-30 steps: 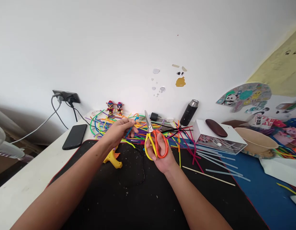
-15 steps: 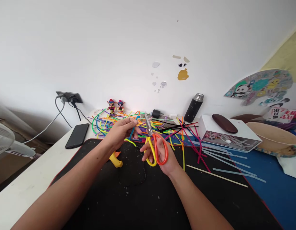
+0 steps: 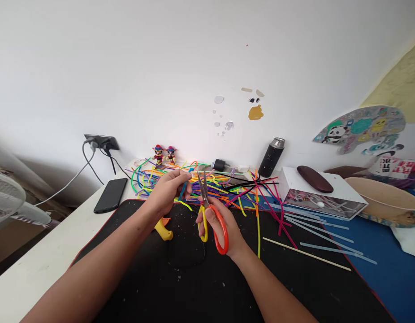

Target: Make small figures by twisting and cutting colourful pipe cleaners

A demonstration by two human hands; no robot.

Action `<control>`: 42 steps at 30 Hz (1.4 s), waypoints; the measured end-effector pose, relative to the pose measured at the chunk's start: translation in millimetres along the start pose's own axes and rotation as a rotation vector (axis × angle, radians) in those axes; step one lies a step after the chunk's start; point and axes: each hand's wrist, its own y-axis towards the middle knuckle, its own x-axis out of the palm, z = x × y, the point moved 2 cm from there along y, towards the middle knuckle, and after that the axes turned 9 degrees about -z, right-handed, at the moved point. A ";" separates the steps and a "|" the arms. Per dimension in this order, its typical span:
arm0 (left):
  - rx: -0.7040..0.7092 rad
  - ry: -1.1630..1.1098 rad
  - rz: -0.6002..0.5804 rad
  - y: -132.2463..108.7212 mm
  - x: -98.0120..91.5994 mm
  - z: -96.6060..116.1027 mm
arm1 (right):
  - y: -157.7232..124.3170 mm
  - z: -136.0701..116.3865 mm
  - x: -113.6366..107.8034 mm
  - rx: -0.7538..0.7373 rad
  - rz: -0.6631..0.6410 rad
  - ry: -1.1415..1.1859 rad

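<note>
Blue stem (image 3: pixel 183 189), head view: left hand (image 3: pixel 165 190) has it in a tight pinch above the tabletop (image 3: pixel 73 237). Right hand's (image 3: pixel 226 220) grip is curled round the scissors (image 3: pixel 206 202); blades just spread wider beside the stem, so they look cut-ready.

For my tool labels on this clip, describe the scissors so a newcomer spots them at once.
Start at the black mat, lower middle, then find the right hand over it. The scissors are in that hand, blades parted, pointing up. Metal blades with one yellow and one red-orange handle set them apart from the coloured strips behind.
</note>
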 end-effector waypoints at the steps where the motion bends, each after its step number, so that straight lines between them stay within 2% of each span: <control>1: -0.007 0.014 -0.005 -0.1 0.1 -0.5 | -0.1 2.1 -0.1 0.012 0.020 -0.022; 7: -0.004 0.132 -0.055 -1.6 1.4 -5.8 | -2.0 11.4 -1.6 0.049 0.010 -0.208; 21: -0.088 0.035 -0.135 -9.1 17.7 -12.7 | -1.0 10.1 -4.6 0.040 0.070 -0.236; 32: -0.120 -0.069 -0.150 -13.3 28.5 -14.1 | -1.3 4.5 -2.9 -0.007 0.119 -0.240; 42: -0.132 -0.082 -0.144 -14.0 31.7 -16.0 | -1.7 -0.8 -2.2 0.011 0.167 -0.292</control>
